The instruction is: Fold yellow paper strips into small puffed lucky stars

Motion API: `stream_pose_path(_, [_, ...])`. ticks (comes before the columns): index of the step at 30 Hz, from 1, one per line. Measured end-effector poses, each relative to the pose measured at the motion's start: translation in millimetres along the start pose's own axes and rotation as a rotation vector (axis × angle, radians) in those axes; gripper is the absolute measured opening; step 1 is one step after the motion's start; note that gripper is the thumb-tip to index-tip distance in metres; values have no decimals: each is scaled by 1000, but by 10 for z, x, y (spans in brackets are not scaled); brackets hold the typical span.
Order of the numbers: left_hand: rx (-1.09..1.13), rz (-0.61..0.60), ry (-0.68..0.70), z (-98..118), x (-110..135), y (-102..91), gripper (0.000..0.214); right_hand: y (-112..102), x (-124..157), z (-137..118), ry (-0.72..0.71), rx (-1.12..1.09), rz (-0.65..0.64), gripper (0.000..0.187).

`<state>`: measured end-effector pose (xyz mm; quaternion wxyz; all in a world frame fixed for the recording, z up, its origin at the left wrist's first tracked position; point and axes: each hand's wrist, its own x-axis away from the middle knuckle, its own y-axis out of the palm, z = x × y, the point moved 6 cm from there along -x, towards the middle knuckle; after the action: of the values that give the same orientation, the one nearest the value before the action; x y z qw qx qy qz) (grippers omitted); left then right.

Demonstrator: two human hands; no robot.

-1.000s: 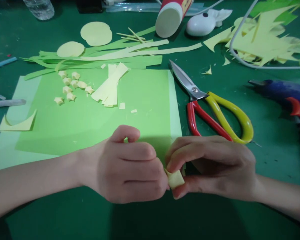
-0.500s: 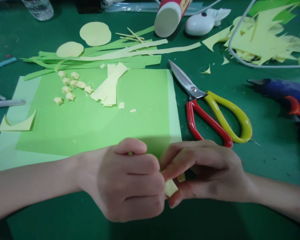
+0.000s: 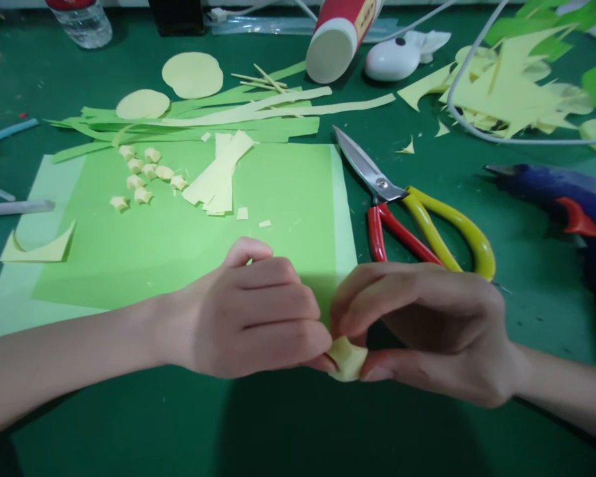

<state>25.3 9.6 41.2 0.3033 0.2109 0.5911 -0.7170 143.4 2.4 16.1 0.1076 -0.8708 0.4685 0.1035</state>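
A pale yellow folded paper star [image 3: 348, 359] is pinched between my two hands, low in the view. My left hand [image 3: 258, 318] is closed, its fingers curled, and its thumb and fingertip press the star's left side. My right hand [image 3: 432, 324] grips the right side between thumb and fingertips. Beyond my left hand lies a green paper sheet [image 3: 179, 245]. Several small paper stars [image 3: 142, 195] are grouped on its far left part, beside a crossed pile of cut paper strips [image 3: 218, 179]. Scissors [image 3: 382, 185] with red and yellow handles lie behind my right hand.
A blue glue gun [image 3: 561, 199] lies at right. Long paper strips [image 3: 238, 112], round paper pieces [image 3: 193, 75] and paper scraps [image 3: 516, 86] lie farther back. A red and white cup [image 3: 332, 50] on its side, a white cable [image 3: 457, 79] and a bottle [image 3: 84, 26] are near the back edge.
My left hand has shifted up and turned slightly, and my right hand has moved a little right. More of the paper star now shows between them, puffed out.
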Motion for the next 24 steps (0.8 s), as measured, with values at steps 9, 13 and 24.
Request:
stream_pose_path(9, [35,-21,-71,-40,29,36,24,-17,-14,-14,-53,114,27,20])
stream_pose_path(13, [-64,-3,-5,3,63,38,28,-4,4,13,-9,74,27,21])
stream_pose_path(24, [-113,5,60,41,49,36,27,43,28,167,140,-182,25,21])
